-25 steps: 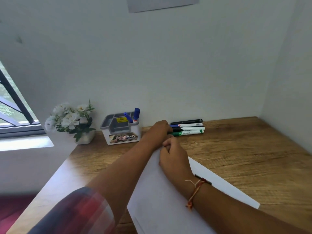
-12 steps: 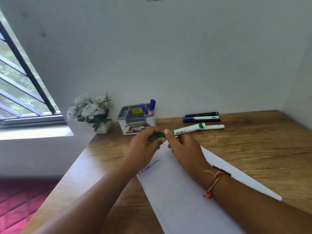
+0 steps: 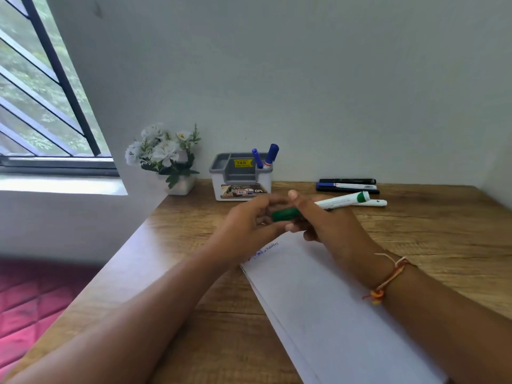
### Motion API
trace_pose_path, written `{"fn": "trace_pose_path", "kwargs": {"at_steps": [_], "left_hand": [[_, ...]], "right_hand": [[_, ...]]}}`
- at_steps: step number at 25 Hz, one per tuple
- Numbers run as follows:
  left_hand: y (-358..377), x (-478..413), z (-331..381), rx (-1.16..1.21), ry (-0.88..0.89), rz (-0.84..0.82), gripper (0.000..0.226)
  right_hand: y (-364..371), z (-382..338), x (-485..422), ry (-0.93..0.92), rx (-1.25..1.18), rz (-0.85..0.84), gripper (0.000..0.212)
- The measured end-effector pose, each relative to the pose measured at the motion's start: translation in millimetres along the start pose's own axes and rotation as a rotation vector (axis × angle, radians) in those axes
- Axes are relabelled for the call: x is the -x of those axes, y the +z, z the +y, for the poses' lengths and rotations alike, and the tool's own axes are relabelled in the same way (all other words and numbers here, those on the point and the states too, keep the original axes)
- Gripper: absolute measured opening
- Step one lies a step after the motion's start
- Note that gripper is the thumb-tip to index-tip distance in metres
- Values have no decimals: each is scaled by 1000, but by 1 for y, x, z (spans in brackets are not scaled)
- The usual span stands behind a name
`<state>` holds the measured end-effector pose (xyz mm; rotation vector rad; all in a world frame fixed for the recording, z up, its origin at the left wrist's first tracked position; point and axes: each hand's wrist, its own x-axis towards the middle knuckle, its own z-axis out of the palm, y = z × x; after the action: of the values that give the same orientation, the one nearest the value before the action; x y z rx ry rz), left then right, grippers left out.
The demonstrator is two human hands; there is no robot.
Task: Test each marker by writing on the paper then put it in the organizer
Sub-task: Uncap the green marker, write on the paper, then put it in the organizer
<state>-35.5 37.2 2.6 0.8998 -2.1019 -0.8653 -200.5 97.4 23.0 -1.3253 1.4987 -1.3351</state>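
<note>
Marker [image 3: 332, 202] lifted off wooden desk [image 3: 421, 245], above paper [image 3: 318, 300]; left hand [image 3: 246, 225] pinches cap [image 3: 285, 214], right hand [image 3: 327, 227] grips barrel [image 3: 346, 199].

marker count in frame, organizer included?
7. Two blue markers stand in the organizer; left hand and right hand hold the green marker; four lie on the table beyond: black marker, blue-and-white marker, dark marker, white marker. Hands may hide more.

Green-capped white marker [image 3: 338, 201] — aloft, slanted
</note>
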Motion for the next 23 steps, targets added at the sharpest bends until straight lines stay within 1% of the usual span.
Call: {"fn": "trace_pose_path", "kwargs": {"at_steps": [2,5,9,11,13,15,17,18,20,21,23], "left_hand": [[0,0,0,-77,53,-28,40],[-2,-2,-2,-61,51,-68,38],[-2,-3,-2,-16,46,-73,39],[-3,-3,-2,0,34,-70,39],[-6,-3,-1,74,9,-71,37],[-10,-4,-1,137,-12,-98,34],[-14,-6,1,171,-12,-133,32],[-17,-6,1,196,-14,-130,31],[-24,-7,-1,248,-55,-57,26],[-29,-8,-4,239,-96,-6,23],[-36,-8,-12,143,-186,56,14]], "right_hand": [[0,-2,2,18,-36,-9,42],[-1,-1,-2,92,-108,-44,48],[-2,1,-5,186,-275,-76,36],[-3,1,-5,191,-330,-90,33],[-5,0,-5,188,-380,-128,31],[-5,-1,-4,186,-387,-159,31],[-4,-3,-3,168,-318,-168,34],[-5,-4,-4,157,-281,-167,37],[-9,-8,-6,144,-270,-125,46],[-12,-9,-8,144,-295,-79,51],[-18,-11,-11,147,-292,7,59]]}}
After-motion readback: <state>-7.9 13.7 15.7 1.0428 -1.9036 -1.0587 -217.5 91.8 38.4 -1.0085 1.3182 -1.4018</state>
